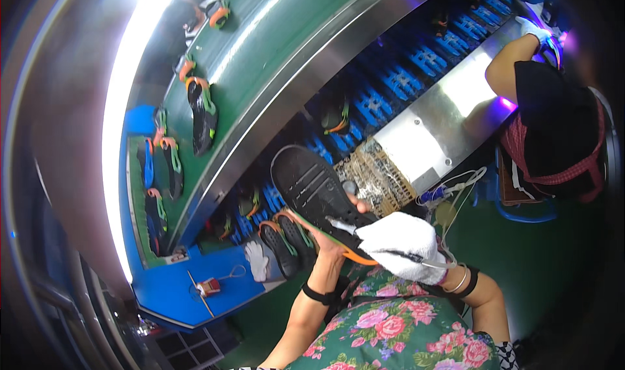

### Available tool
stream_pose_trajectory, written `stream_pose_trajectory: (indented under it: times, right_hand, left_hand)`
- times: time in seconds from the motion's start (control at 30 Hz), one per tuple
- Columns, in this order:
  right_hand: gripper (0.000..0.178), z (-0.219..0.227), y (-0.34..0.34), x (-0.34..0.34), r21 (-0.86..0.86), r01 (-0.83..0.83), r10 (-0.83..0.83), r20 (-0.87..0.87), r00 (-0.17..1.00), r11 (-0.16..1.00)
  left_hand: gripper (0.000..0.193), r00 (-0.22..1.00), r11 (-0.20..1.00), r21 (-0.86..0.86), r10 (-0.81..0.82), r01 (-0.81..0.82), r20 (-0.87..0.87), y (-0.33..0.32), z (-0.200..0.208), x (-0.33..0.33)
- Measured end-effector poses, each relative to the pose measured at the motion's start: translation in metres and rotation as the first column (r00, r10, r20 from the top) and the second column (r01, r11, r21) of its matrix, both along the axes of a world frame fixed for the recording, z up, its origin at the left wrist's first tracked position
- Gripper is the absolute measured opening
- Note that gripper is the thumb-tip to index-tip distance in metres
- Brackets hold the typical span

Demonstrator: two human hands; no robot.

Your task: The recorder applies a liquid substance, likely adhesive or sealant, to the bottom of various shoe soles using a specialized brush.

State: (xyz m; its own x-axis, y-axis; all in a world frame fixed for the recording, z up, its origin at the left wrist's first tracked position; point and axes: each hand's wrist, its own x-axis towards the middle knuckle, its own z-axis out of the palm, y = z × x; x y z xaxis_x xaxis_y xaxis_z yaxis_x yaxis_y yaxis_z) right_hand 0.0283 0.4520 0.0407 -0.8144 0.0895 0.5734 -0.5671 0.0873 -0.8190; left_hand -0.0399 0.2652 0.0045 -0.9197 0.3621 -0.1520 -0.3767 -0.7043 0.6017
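A black sandal [312,184] with an orange and green edge or strap is held up in front of me, its broad grooved face toward me. My left hand [331,245] grips it from below and behind; fingertips show past its right edge. My right hand [403,246], in a white glove, is closed at the heel end of the sandal. A pale, narrow tip [342,226] reaches from the glove onto the black surface; I cannot make out whether it is a glove finger or a tool. A dark, thin strip lies across the glove.
A pair of black sandals [278,247] and a white glove [256,260] rest by the blue table [169,285]. Several sandals lie on the green conveyor [254,38]. Blue racks [400,83] line the shelf beneath. A co-worker [553,123] sits at far right; white cables [459,186] hang nearby.
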Motion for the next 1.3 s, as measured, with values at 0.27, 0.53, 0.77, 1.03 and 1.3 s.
stream_pose_trajectory:
  times: [0.27, 0.53, 0.77, 1.03, 1.3]
  right_hand:
    - [0.026, -0.015, 0.016, 0.005, -0.085, 0.047, -0.047, -0.004, 0.999, 0.995]
    - [0.022, -0.018, 0.021, 0.022, -0.112, 0.027, -0.023, 0.036, 0.999, 0.993]
    - [0.016, -0.009, 0.029, 0.005, -0.163, 0.010, 0.017, 0.164, 0.986, 0.987]
    - [0.024, -0.010, 0.009, -0.013, 0.017, -0.010, 0.010, 0.000, 1.000, 1.000]
    - [0.014, -0.005, -0.012, -0.012, -0.235, -0.072, 0.122, 0.206, 0.971, 0.969]
  left_hand:
    - [0.116, 0.993, 0.993, -0.117, 0.043, -0.030, 0.108, 0.018, -0.001, -0.004]
    - [0.108, 0.990, 0.987, -0.158, 0.032, -0.010, 0.140, 0.030, 0.000, 0.012]
    - [0.116, 0.981, 0.969, -0.242, 0.084, -0.040, 0.176, 0.019, -0.007, -0.001]
    - [0.113, 0.999, 0.995, -0.095, -0.013, 0.009, -0.040, 0.013, -0.004, -0.023]
    - [0.127, 1.000, 0.997, 0.075, 0.017, -0.019, 0.025, 0.000, -0.006, -0.025]
